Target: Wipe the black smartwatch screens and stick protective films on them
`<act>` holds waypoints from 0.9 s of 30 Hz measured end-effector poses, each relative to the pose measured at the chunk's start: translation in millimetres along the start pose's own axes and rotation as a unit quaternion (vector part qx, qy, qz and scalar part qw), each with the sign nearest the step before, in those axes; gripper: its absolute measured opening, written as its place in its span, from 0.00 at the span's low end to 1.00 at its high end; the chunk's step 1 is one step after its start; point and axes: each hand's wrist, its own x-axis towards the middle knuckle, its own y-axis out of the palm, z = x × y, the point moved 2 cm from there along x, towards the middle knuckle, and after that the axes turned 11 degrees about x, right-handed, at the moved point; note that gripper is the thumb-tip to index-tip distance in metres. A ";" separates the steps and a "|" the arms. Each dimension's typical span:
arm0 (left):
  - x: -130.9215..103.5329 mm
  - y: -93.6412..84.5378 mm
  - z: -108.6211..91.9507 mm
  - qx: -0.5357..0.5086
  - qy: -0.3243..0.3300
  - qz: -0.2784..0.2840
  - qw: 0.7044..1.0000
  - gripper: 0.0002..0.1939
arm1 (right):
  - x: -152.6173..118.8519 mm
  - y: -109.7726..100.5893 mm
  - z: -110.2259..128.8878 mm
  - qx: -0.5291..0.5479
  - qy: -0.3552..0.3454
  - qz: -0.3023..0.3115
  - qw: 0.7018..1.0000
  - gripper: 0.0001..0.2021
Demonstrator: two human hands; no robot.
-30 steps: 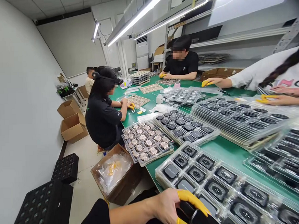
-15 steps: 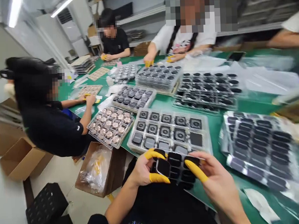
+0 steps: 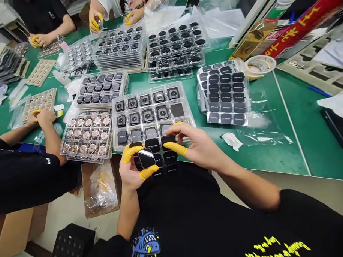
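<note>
Yellow finger cots cover the thumb and forefinger of both my hands. My left hand [image 3: 128, 171] pinches a square black smartwatch body [image 3: 146, 159] with a glossy face and no strap. Behind the watch is a sheet of black rounded-square stickers [image 3: 170, 158] with white lettering. My right hand [image 3: 198, 144] grips that sheet by its upper right corner, thumb in front. Whether the left fingers also touch the sheet, I cannot tell. Just beyond my hands lies a clear plastic tray [image 3: 189, 110] holding several square watch bodies, some showing round sensor backs, others dark flat faces.
Stacked sticker sheets [image 3: 225, 87] lie to the right, near a tape roll [image 3: 261, 65]. Trays of rose-gold round watch parts [image 3: 86, 135] and dark square parts [image 3: 99, 88] stand left. Co-workers' hands [image 3: 46, 118] work across the green table [image 3: 290, 139]. An open carton [image 3: 87, 191] stands below.
The view has swung right and down, so the table's right side now shows. My hands still hold the watch body and the sticker sheet, which appears more upright, its lettering readable.
</note>
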 end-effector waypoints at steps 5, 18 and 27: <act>7.5 -0.2 -11.1 0.039 -0.001 0.012 0.999 0.34 | -1.8 -7.6 3.4 -0.074 -0.091 -0.007 0.993 0.06; 61.7 29.1 -15.8 0.019 -0.026 0.074 0.997 0.33 | 28.6 -46.1 -13.4 -0.143 -0.079 -0.011 0.986 0.07; 69.7 35.7 -0.2 0.026 -0.034 0.087 0.995 0.32 | 37.4 -45.3 -14.9 -0.104 -0.053 -0.024 0.993 0.07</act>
